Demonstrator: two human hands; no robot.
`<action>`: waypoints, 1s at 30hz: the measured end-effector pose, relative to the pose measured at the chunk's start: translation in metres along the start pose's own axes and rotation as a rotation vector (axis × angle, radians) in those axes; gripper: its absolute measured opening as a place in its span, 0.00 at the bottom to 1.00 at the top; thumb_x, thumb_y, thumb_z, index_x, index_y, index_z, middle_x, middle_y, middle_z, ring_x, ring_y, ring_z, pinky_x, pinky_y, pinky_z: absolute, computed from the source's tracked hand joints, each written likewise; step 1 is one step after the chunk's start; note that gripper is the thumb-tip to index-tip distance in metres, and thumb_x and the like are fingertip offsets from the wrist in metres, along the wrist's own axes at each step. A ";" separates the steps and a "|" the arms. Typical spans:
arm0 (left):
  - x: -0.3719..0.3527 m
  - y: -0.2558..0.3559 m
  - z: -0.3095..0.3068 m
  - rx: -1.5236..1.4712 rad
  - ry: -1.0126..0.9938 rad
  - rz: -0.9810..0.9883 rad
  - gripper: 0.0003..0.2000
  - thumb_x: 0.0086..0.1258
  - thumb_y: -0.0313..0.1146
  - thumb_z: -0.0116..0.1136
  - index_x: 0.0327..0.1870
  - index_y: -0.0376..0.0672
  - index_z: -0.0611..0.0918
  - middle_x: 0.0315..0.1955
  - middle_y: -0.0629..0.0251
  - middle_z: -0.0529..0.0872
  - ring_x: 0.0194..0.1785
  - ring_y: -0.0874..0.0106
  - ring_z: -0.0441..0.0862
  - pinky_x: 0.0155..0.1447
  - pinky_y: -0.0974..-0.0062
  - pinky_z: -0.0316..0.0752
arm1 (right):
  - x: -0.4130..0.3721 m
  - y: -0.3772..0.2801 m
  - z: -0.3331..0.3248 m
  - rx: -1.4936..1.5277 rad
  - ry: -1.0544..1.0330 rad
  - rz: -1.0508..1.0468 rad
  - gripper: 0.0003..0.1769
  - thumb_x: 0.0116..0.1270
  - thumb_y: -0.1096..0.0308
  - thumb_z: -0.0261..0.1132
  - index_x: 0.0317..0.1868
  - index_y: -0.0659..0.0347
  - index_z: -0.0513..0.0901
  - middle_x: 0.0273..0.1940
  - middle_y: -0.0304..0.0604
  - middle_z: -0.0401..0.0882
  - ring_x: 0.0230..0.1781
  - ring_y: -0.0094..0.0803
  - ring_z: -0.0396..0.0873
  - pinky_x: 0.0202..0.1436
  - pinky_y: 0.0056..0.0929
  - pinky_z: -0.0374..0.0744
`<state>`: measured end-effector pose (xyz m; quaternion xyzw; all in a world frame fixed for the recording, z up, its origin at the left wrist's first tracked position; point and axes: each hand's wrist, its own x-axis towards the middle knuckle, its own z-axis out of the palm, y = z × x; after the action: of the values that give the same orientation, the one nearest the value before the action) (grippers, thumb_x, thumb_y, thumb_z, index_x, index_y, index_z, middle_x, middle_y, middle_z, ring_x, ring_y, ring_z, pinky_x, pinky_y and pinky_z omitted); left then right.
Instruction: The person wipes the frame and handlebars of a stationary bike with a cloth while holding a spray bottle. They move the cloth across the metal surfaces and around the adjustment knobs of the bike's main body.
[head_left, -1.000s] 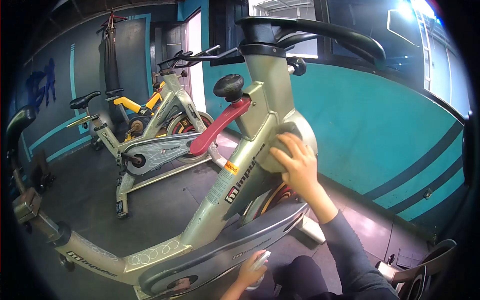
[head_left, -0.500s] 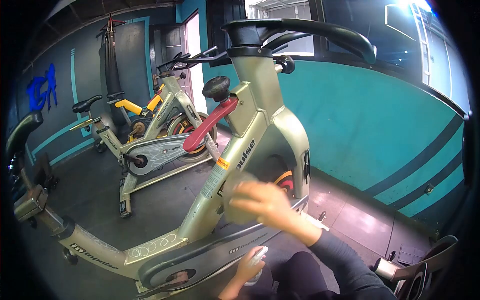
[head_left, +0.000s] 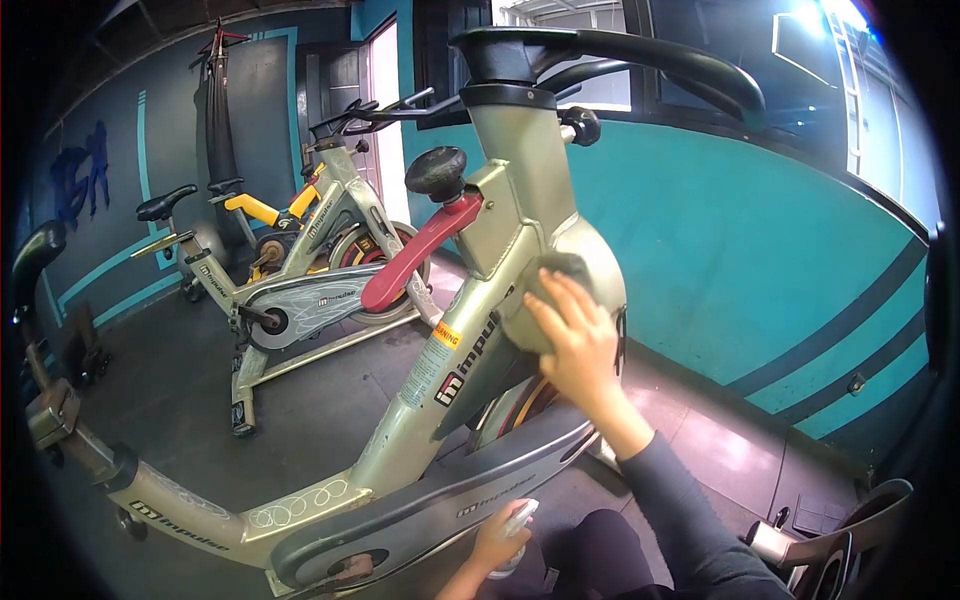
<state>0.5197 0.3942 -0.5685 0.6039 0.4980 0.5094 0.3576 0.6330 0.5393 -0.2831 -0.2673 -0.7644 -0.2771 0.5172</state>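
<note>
Floor [head_left: 300, 420] beside the frame [head_left: 420, 392] was wide open, but the red lever [head_left: 415, 255] and handlebar [head_left: 640, 55] crowded things up top, with the wall [head_left: 760, 260] close behind.

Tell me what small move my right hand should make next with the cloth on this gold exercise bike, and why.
Probably sweep the right hand downward along the pale gold metal bike frame, dragging the grey-green wiping cloth along. The hand lies flat on the cloth high on the frame, with uncovered frame below it. The left hand holds a small white spray bottle low down.
</note>
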 end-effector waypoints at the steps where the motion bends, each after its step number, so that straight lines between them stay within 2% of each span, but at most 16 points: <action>1: 0.001 0.001 -0.001 0.003 -0.004 0.008 0.25 0.58 0.29 0.60 0.60 0.46 0.77 0.43 0.65 0.88 0.49 0.68 0.85 0.56 0.71 0.76 | -0.007 -0.008 0.004 0.026 0.021 0.000 0.29 0.38 0.76 0.63 0.48 0.54 0.85 0.61 0.42 0.78 0.63 0.38 0.75 0.43 0.34 0.76; 2: 0.000 0.001 -0.001 0.007 -0.008 0.015 0.25 0.58 0.30 0.60 0.60 0.46 0.77 0.43 0.65 0.88 0.49 0.67 0.85 0.56 0.71 0.76 | -0.015 -0.016 0.008 0.052 0.043 -0.001 0.28 0.38 0.75 0.63 0.47 0.54 0.84 0.61 0.42 0.79 0.62 0.37 0.75 0.40 0.32 0.75; 6: -0.001 -0.004 -0.002 0.007 0.007 0.022 0.25 0.58 0.30 0.60 0.60 0.45 0.77 0.43 0.63 0.88 0.49 0.67 0.85 0.56 0.70 0.76 | -0.048 -0.047 0.019 0.152 0.022 -0.027 0.28 0.40 0.72 0.64 0.48 0.53 0.84 0.61 0.41 0.79 0.60 0.36 0.77 0.40 0.30 0.77; 10: -0.004 0.001 0.000 0.008 0.022 0.013 0.25 0.58 0.31 0.60 0.60 0.43 0.77 0.44 0.61 0.88 0.49 0.67 0.85 0.56 0.70 0.76 | -0.077 -0.078 0.018 0.221 -0.061 -0.089 0.29 0.39 0.70 0.65 0.49 0.51 0.84 0.62 0.38 0.78 0.56 0.32 0.78 0.36 0.27 0.76; 15: -0.006 0.004 -0.001 -0.023 -0.006 0.012 0.25 0.58 0.30 0.60 0.60 0.42 0.76 0.44 0.61 0.88 0.49 0.68 0.86 0.57 0.70 0.76 | -0.090 -0.088 0.005 0.537 -0.244 -0.142 0.34 0.36 0.78 0.65 0.52 0.52 0.83 0.59 0.39 0.79 0.55 0.37 0.79 0.42 0.33 0.80; 18: -0.009 -0.003 0.003 -0.044 0.030 0.039 0.25 0.58 0.30 0.59 0.60 0.42 0.77 0.45 0.61 0.87 0.50 0.69 0.85 0.58 0.71 0.76 | -0.057 -0.058 -0.025 0.713 -0.405 -0.054 0.35 0.36 0.83 0.62 0.51 0.54 0.83 0.57 0.41 0.80 0.55 0.43 0.79 0.48 0.37 0.80; 20: -0.008 -0.006 0.004 -0.015 0.038 0.047 0.25 0.58 0.30 0.59 0.60 0.42 0.77 0.45 0.62 0.87 0.50 0.69 0.85 0.58 0.71 0.76 | -0.017 -0.027 -0.045 0.611 -0.159 -0.074 0.34 0.36 0.85 0.59 0.51 0.55 0.83 0.56 0.45 0.80 0.56 0.47 0.79 0.53 0.39 0.80; 22: -0.007 0.000 0.003 -0.038 0.029 0.032 0.25 0.58 0.29 0.59 0.60 0.42 0.77 0.45 0.62 0.87 0.50 0.68 0.85 0.58 0.72 0.76 | 0.018 0.005 -0.055 0.435 0.003 0.028 0.33 0.38 0.86 0.59 0.50 0.55 0.84 0.56 0.48 0.79 0.58 0.48 0.78 0.57 0.39 0.79; 24: -0.006 -0.001 0.003 -0.046 0.025 0.016 0.25 0.58 0.29 0.59 0.60 0.42 0.77 0.45 0.62 0.87 0.50 0.68 0.85 0.57 0.72 0.76 | 0.040 0.031 -0.046 0.180 0.065 0.058 0.32 0.40 0.85 0.59 0.51 0.55 0.84 0.59 0.50 0.78 0.61 0.48 0.76 0.60 0.39 0.78; 27: -0.003 -0.006 0.003 -0.032 0.014 -0.004 0.25 0.58 0.29 0.59 0.61 0.43 0.77 0.45 0.63 0.87 0.51 0.69 0.85 0.57 0.73 0.75 | 0.041 0.044 -0.016 0.031 -0.004 0.044 0.31 0.41 0.82 0.61 0.51 0.54 0.84 0.61 0.49 0.76 0.63 0.47 0.74 0.60 0.39 0.77; 30: -0.003 -0.003 0.001 -0.029 -0.002 -0.008 0.25 0.59 0.28 0.59 0.61 0.43 0.76 0.45 0.63 0.87 0.50 0.71 0.84 0.56 0.74 0.75 | 0.029 0.033 -0.007 -0.074 0.043 -0.007 0.28 0.42 0.80 0.63 0.49 0.53 0.84 0.63 0.47 0.76 0.65 0.45 0.73 0.59 0.39 0.78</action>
<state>0.5201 0.3921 -0.5721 0.5973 0.4926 0.5144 0.3688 0.6509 0.5609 -0.2491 -0.2775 -0.7434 -0.3125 0.5222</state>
